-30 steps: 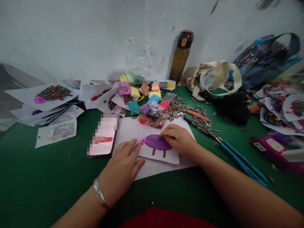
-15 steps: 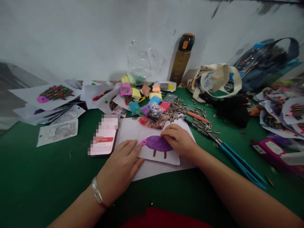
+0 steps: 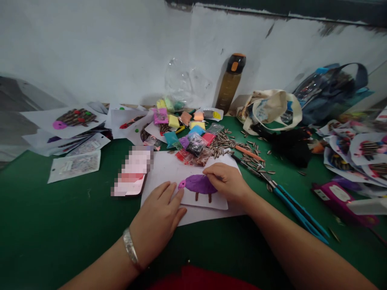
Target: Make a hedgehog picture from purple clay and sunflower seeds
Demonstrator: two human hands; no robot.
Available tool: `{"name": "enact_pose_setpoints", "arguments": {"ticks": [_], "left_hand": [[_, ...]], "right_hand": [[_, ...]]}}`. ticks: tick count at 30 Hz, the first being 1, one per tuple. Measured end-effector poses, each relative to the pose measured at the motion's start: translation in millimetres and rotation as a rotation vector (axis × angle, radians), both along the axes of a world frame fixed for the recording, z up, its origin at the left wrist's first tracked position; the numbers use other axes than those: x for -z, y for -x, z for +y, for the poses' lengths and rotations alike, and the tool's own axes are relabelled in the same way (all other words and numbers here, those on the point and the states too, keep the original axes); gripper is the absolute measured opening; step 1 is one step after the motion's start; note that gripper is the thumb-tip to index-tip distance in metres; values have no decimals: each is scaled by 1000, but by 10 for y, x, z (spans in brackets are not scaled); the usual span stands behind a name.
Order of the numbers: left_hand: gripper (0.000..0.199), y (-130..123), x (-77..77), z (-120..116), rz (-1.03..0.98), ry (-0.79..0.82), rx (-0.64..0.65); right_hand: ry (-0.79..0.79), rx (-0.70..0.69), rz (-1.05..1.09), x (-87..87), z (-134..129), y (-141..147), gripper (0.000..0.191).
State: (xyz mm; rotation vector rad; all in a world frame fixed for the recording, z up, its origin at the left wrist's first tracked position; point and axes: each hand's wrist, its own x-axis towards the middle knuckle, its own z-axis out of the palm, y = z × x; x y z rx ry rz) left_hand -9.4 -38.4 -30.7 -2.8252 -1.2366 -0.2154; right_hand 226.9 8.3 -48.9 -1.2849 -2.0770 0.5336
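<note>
A purple clay body (image 3: 196, 183) with a pink clay head (image 3: 182, 184) and two brown legs (image 3: 197, 197) is on a white card (image 3: 203, 201). Under the card lies a larger white sheet (image 3: 159, 163). My left hand (image 3: 159, 211) rests flat on the papers, fingers extended, its fingertips beside the pink head. At the upper right of the purple clay, my right hand (image 3: 228, 183) has thumb and forefinger pinched together. Whatever sits in that pinch is too small to make out. The right hand hides the body's right end.
Striped sunflower seeds (image 3: 222, 141) are scattered behind the card, near clay packets (image 3: 171, 139). Blue-handled tweezers (image 3: 299, 213) lie right, a phone (image 3: 133, 171) left. A bottle (image 3: 229, 82) and cloth bag (image 3: 272, 108) stand by the wall. Finished cards (image 3: 33, 117) are stacked left.
The camera view has tilted up slightly, showing more wall. My right hand stays pinched at the purple clay's upper edge; my left hand still lies on the paper.
</note>
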Motion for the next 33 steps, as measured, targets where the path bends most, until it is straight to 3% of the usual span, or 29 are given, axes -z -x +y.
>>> {"name": "enact_pose_setpoints", "arguments": {"ticks": [5,15,23,33], "left_hand": [[47,-86,-19,-56,19,56,-77],[46,-260,-162,-86,34,148,-139],[47,-183,-39,-74,-33,116,-63],[48,-161,30,-55,-100,116,-42]], "right_hand": [[-5,-34,-2,-78,-61,73,23],[-23,-63,-52,-84,-121,216,17],[-131,-115,-67,-6,-121,308,17],[-119,-135,-66,7,-149,296,18]]}}
